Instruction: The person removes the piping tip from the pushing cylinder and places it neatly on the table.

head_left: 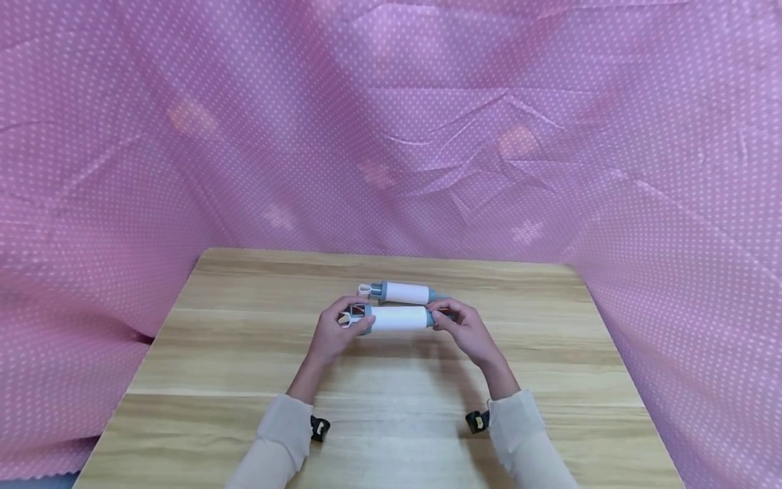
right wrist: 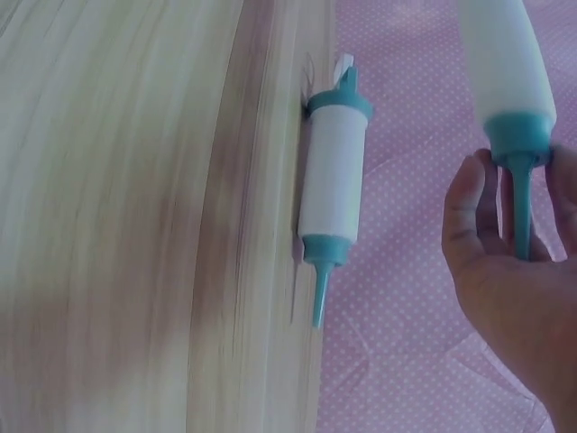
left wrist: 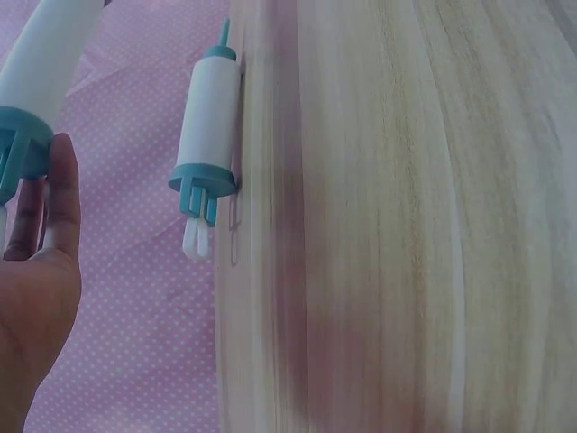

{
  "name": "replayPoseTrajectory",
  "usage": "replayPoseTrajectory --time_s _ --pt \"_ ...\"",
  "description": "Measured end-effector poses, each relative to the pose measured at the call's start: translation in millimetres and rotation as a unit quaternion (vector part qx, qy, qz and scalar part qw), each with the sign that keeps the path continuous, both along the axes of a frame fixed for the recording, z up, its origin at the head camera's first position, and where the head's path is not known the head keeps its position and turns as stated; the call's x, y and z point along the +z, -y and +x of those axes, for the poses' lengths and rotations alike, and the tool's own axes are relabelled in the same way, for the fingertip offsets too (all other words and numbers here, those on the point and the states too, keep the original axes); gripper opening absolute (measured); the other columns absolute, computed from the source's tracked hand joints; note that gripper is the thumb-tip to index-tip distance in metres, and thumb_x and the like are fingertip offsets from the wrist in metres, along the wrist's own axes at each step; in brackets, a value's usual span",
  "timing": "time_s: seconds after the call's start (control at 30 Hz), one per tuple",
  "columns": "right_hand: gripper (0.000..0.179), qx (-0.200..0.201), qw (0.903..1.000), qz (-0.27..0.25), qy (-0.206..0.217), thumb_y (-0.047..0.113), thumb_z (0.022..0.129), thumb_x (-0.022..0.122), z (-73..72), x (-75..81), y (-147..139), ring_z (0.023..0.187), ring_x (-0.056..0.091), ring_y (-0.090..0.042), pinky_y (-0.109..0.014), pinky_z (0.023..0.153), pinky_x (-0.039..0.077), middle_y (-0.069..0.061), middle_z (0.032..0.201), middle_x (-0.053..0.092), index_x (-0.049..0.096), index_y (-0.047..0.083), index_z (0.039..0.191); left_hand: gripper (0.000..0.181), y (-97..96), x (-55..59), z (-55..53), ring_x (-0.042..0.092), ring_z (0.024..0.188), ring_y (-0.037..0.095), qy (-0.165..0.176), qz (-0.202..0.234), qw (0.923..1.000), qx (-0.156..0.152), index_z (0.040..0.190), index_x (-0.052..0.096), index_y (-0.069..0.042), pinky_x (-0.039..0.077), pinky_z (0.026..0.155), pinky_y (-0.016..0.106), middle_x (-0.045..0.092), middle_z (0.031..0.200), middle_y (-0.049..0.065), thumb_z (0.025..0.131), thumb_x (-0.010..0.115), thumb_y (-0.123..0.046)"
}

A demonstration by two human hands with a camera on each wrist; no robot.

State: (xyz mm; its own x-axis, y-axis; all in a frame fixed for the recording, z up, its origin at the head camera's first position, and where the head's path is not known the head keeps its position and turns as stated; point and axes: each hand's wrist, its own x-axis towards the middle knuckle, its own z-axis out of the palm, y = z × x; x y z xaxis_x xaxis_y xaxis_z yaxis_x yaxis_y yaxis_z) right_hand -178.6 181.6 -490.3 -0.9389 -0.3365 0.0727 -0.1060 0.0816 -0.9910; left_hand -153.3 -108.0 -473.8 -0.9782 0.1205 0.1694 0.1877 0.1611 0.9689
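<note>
My two hands hold up a large white syringe (head_left: 400, 318) with teal ends, lying level between them. On its left, my left hand (head_left: 330, 336) grips the teal collar, beside the white plunger handle. At the other end my right hand (head_left: 470, 334) pinches the teal cap, from which a thin tapered nozzle points into the palm in the right wrist view. Just behind it, a second syringe (head_left: 407, 293) of the same white and teal kind lies on the table, its nozzle also to the right.
The wooden table (head_left: 244, 353) has rounded back corners. A pink dotted cloth (head_left: 391, 136) with pale flower prints hangs behind it and along both sides. Small black wrist cameras sit at both sleeves.
</note>
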Motion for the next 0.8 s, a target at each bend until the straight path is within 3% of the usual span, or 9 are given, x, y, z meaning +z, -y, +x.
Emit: replayPoseTrajectory --time_s 0.2,0.4,0.57,0.8 --pt "0.036 -0.009 0.9993 -0.012 0.034 0.012 0.103 0.06 -1.9 0.7 2.6 0.108 0.062 -0.028 -0.049 0.091 0.056 -0.023 0.132 0.059 0.055 -0.007 0.133 0.033 0.1 1.1 0.2 0.059 0.101 0.024 -0.008 0.001 1.0 0.005 0.121 0.068 -0.002 0.058 0.08 0.034 0.064 0.118 0.017 0.09 0.076 -0.011" --pt "0.039 0.01 0.9982 -0.005 0.059 0.019 0.104 0.06 -1.7 -1.2 -0.2 0.106 0.062 -0.029 -0.065 0.094 0.049 -0.021 0.13 0.057 0.056 -0.003 0.135 0.032 -0.1 0.2 -0.3 0.059 0.104 0.027 -0.011 0.0 0.9999 0.008 0.12 0.068 -0.002 0.058 0.081 0.035 0.065 0.118 0.018 0.09 0.077 -0.011" --pt "0.037 0.032 0.9971 0.006 0.068 0.02 0.104 0.059 0.4 -2.0 -2.7 0.1 0.067 -0.03 -0.065 0.092 0.05 -0.02 0.123 0.06 0.059 -0.002 0.133 0.032 0.8 -1.4 1.7 0.059 0.105 0.032 -0.007 -0.002 1.0 0.006 0.121 0.068 -0.002 0.057 0.08 0.034 0.064 0.12 0.017 0.091 0.076 -0.011" --pt "0.036 0.039 0.9978 -0.007 0.054 0.013 0.101 0.063 -1.0 0.4 -6.4 0.096 0.071 -0.03 -0.06 0.086 0.055 -0.028 0.127 0.057 0.058 -0.006 0.131 0.034 0.5 -2.9 0.2 0.06 0.1 0.03 -0.009 0.005 0.9999 0.003 0.121 0.067 -0.001 0.058 0.075 0.032 0.064 0.115 0.017 0.091 0.076 -0.011"
